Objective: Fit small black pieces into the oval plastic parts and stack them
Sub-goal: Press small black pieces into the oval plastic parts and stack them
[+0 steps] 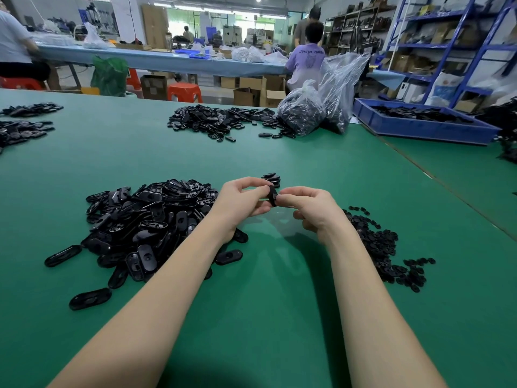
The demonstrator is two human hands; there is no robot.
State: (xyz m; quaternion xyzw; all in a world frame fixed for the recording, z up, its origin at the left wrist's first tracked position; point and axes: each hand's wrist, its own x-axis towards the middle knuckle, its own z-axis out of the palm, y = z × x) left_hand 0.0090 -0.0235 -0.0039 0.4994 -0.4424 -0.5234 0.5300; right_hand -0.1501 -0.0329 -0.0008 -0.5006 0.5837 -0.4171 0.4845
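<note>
Both hands [272,201] around one oval part [272,195]

Both forearms are bare to the frame edge, left hand [242,202] and right hand [309,209] ungloved.

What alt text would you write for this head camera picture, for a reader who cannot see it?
Over a green table, a person's left hand and right hand together pinch one oval plastic part. A pile of oval parts lies to the left, small black pieces to the right, and a short stack of finished parts just beyond the hands.
</note>
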